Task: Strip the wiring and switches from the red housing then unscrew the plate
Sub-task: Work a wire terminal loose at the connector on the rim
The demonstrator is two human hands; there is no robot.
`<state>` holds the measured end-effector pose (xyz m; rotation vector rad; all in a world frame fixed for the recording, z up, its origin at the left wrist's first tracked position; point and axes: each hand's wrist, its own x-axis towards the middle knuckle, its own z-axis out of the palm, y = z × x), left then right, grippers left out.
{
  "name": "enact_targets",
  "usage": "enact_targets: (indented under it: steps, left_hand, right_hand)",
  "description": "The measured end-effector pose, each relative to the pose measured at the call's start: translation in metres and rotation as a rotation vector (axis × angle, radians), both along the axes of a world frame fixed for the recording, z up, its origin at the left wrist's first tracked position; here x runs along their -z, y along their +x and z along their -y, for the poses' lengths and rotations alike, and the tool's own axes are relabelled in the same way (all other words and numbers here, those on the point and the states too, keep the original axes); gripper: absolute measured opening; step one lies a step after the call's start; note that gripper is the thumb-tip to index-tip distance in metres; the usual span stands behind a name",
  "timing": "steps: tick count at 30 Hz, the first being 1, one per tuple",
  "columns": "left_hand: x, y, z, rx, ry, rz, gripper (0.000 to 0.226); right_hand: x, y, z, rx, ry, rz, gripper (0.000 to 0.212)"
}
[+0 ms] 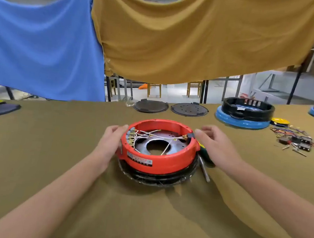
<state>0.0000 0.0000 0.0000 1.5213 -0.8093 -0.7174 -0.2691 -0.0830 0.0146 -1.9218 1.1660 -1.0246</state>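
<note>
While braced mid-table on olive cloth: round red plastic housing point(158, 150), white wiring point(146, 135) still inside over grey metal plate point(149, 144). Left hand point(111, 143) pressing left wall, fingers together, relaxed. Right hand point(215, 144) touching black switch point(190, 137), fingers loosely curled. Step: wire stripping, barely begun. Next, likely: pull connectors free; green-handled screwdriver point(204, 165) alongside.

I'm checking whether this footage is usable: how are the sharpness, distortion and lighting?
Head view: wide-angle bending curves the table edge and stretches both forearms; the red housing and its white wires are fairly sharp at centre; the left hand and right hand look slightly soft; lighting is even, shadows faint.
</note>
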Motion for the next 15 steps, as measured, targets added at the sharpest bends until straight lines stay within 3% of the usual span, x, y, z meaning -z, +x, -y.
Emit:
enact_targets:
  steps: [2, 5, 8, 15]
  left_hand:
    - [0.006, 0.002, 0.02, -0.003, -0.055, -0.062, 0.037]
    - [0.028, 0.015, 0.037, 0.042, -0.187, -0.234, 0.031]
    - [0.034, 0.022, 0.037, 0.107, -0.22, -0.26, 0.03]
    - [0.021, 0.012, 0.031, 0.137, -0.21, -0.223, 0.033]
  right_hand:
    - [0.0, 0.02, 0.018, -0.01, 0.039, -0.003, 0.057]
    - [0.016, 0.041, 0.033, -0.037, 0.013, -0.041, 0.041]
    - [0.031, 0.037, 0.036, 0.002, 0.007, 0.125, 0.042]
    - [0.039, 0.026, 0.026, -0.001, -0.067, 0.148, 0.044]
